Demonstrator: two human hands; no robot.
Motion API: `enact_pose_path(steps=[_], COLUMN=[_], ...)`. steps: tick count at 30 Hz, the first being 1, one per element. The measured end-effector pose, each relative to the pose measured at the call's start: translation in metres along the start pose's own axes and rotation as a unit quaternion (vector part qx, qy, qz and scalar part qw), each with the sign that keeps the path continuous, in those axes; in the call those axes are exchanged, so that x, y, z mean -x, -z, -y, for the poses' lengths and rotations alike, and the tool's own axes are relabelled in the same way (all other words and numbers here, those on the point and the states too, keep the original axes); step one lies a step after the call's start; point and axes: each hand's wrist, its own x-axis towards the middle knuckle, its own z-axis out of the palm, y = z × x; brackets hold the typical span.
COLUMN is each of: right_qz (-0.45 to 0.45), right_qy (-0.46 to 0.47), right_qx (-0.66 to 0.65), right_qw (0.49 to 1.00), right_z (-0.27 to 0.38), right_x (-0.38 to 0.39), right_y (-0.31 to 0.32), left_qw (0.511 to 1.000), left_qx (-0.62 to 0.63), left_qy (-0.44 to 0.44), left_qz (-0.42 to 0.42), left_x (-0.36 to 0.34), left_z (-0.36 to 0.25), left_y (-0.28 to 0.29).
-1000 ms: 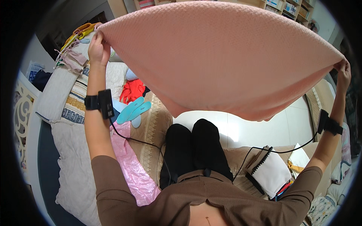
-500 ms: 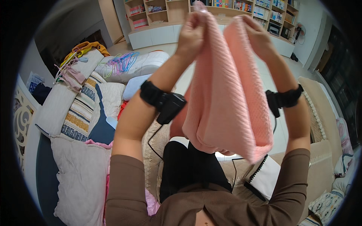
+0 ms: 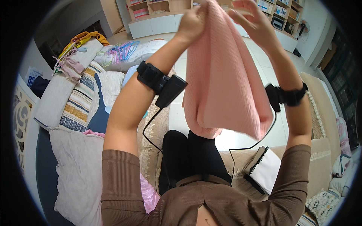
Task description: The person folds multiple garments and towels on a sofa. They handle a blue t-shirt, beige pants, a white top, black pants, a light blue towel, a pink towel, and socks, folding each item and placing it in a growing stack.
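A thick pink cloth (image 3: pixel 222 75) with a textured surface hangs in folds in front of me, above my knees. Whether it is a garment I cannot tell. My left hand (image 3: pixel 193 23) is closed round its top, holding it up near the upper edge of the view. Beside the cloth's upper right side, my right hand (image 3: pixel 253 22) has its fingers apart and grips nothing that I can see. The lower end of the cloth hangs free, its underside rolled inward. Black devices are strapped to both my forearms, with cables running down.
Colourful hangers (image 3: pixel 122 51) lie on a padded seat at the left. Clothes (image 3: pixel 85 39) drape over the sofa back. A grey pillow (image 3: pixel 79 169) is at my left, a white spiral notebook (image 3: pixel 266 169) at my right. Shelves (image 3: pixel 166 7) line the far wall.
My right hand has let go of the cloth's right edge and opened. That edge has dropped toward the rest of the cloth, which has swung up a little. My left hand keeps its hold.
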Motion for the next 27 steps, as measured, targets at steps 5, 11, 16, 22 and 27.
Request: enact_pose_path(steps=[5, 11, 16, 22, 27], right_qz=[0.292, 0.295, 0.268, 0.039, -0.075], right_qy=[-0.140, -0.089, -0.226, -0.197, -0.169], right_qx=[0.119, 0.039, 0.250, 0.023, -0.125], right_qw=[0.939, 0.950, 0.902, 0.979, 0.975], right_z=[0.026, 0.004, -0.013, -0.050, -0.037], right_x=[0.080, 0.110, 0.051, 0.002, -0.007], right_y=[0.017, 0.018, 0.041, 0.079, 0.077], left_qw=[0.982, 0.971, 0.950, 0.935, 0.933], left_qx=[-0.068, -0.076, -0.136, 0.065, 0.243], left_qy=[0.104, 0.080, 0.166, 0.301, 0.259], left_qz=[-0.140, -0.212, -0.226, -0.175, -0.061], left_x=[-0.024, -0.038, -0.050, -0.039, -0.022], left_z=[0.028, 0.045, 0.055, 0.066, 0.055], left_y=[0.042, 0.064, 0.099, 0.127, 0.137])
